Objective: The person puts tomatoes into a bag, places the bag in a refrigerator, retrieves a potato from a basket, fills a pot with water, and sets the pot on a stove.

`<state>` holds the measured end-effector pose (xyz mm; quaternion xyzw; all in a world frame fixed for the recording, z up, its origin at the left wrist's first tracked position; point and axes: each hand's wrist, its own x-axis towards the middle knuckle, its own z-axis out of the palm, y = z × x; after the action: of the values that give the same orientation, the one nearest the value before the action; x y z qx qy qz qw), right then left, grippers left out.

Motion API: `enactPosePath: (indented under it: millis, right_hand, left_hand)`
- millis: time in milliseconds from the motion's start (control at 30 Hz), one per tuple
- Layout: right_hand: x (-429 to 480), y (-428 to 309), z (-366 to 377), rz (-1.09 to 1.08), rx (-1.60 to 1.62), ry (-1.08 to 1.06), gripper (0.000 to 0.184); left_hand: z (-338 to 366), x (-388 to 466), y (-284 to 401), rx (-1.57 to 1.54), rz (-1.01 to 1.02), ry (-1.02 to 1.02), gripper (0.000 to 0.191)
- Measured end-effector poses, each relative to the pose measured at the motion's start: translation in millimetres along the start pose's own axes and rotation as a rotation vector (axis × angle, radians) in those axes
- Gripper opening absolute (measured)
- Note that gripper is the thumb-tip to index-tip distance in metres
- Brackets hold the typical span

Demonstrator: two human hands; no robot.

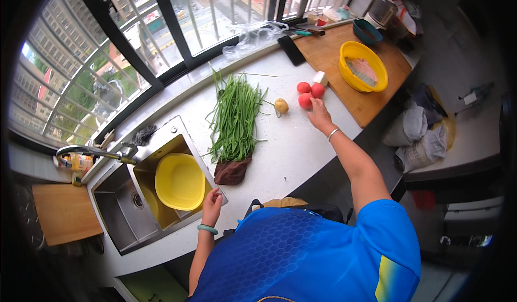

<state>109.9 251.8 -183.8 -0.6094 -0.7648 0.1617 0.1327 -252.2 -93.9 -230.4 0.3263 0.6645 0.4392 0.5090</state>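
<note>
My right hand [319, 115] reaches over the white counter, its fingertips touching the nearest of three tomatoes [305, 100]; whether they grip it is hard to tell. A small white block or bag [320, 78] lies behind the tomatoes. To their left rests a potato [281, 105], then a large bunch of long green leafy stalks [236, 120] on a brown cloth or bag [232, 171]. My left hand [212, 205], fingers slightly curled and holding nothing, hovers by the sink's right edge. A yellow plastic basin [180, 181] stands in the sink.
On the right, a wooden board [351, 106] bears a yellow basket [363, 66] with food in it and a teal bowl [366, 31]. A black phone [291, 50] lies beside it. The faucet [97, 152] reaches over the sink [133, 197]. Knives and plastic bags lie near the window.
</note>
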Motion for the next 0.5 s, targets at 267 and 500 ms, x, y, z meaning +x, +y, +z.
enactPosePath:
  millis: [267, 500]
  right_hand:
    - [18, 89, -22, 0.342, 0.156, 0.087, 0.063]
    - [124, 86, 6, 0.119, 0.514, 0.152, 0.051]
  left_hand:
    - [48, 48, 57, 0.111, 0.119, -0.117, 0.035]
    - [121, 62, 59, 0.062, 0.099, 0.106, 0.035]
